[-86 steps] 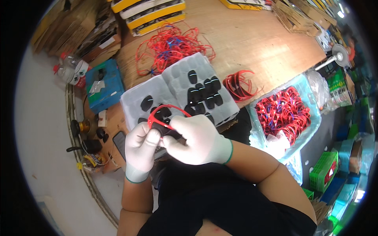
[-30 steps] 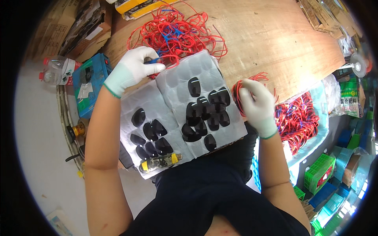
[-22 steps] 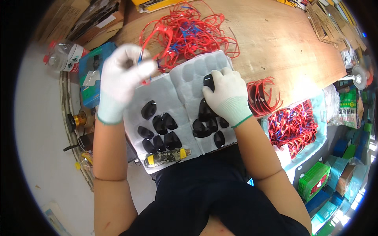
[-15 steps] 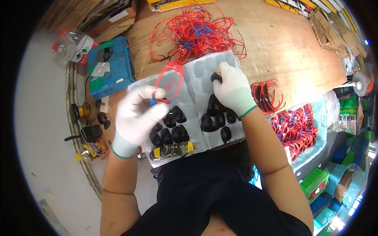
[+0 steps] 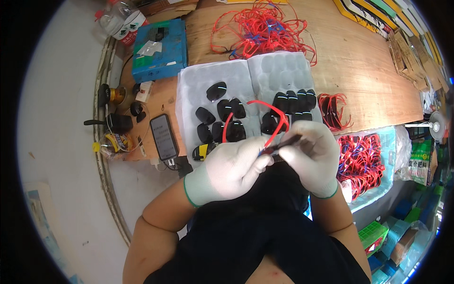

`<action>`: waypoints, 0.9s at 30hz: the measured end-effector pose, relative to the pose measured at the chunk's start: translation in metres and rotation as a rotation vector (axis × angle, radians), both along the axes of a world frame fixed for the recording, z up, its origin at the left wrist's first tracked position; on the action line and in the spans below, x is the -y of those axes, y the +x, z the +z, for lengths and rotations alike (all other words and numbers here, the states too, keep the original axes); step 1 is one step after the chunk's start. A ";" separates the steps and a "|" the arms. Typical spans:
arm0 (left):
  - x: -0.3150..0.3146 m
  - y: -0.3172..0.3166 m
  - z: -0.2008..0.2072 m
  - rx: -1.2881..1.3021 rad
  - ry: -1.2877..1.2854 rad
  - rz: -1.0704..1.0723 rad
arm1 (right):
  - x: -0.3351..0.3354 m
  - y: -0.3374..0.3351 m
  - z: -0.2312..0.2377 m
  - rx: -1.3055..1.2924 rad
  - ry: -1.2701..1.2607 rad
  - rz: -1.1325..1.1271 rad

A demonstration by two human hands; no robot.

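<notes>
Both my hands, in white gloves with green cuffs, are close together in front of my body. My left hand grips a red glasses frame, its temples sticking up past the fingers. A dark lens is pinched in my right hand, held against the frame; whether it sits in the rim is hidden by my fingers. Beyond them lies a white moulded sheet with shallow hollows, bearing loose dark lenses in two groups. A yellow-and-black item shows partly behind my left hand.
A tangle of red frames lies at the back, with a row of red frames right of the sheet. More fill a light-blue basket at right. Left are a phone, a blue box and plastic bottles.
My right hand has come back from the sheet with a dark lens. My left hand has moved right and nearer with the frame, so both meet. The view has shifted and a phone now shows.
</notes>
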State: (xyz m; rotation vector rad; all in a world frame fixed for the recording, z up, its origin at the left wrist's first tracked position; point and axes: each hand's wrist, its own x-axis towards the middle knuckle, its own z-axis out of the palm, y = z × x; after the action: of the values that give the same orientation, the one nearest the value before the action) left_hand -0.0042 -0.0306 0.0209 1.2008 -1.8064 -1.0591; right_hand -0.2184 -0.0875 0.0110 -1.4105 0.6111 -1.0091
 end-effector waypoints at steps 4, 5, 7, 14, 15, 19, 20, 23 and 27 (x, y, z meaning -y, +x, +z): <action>-0.006 0.002 -0.003 0.000 -0.002 0.037 | -0.009 0.011 0.004 -0.099 -0.057 -0.108; -0.008 0.001 -0.002 -0.018 -0.013 0.053 | -0.009 0.011 0.005 -0.153 -0.120 -0.090; -0.010 0.001 0.003 -0.053 -0.038 0.081 | -0.016 0.020 0.018 0.004 0.210 -0.120; -0.018 0.011 0.014 -0.225 -0.003 -0.062 | -0.007 0.015 0.010 0.204 0.676 0.284; -0.019 0.010 0.017 -0.225 -0.003 -0.046 | -0.008 0.017 0.011 0.194 0.666 0.261; -0.019 0.002 0.025 -0.241 -0.017 0.087 | -0.012 0.020 0.003 0.218 0.696 0.218; -0.019 -0.003 0.022 -0.230 -0.093 0.129 | -0.011 0.020 0.002 0.245 0.726 0.234; -0.018 -0.001 0.023 -0.099 -0.166 0.098 | -0.011 0.019 0.004 0.266 0.797 0.240; -0.017 0.006 0.020 -0.113 -0.160 0.083 | -0.013 0.017 0.010 0.189 0.697 0.208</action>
State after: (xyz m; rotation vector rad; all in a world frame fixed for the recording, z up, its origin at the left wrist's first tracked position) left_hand 0.0013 -0.0136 0.0412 1.0885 -1.7045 -0.8995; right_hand -0.2017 -0.0744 0.0215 -0.7350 0.5841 -0.6573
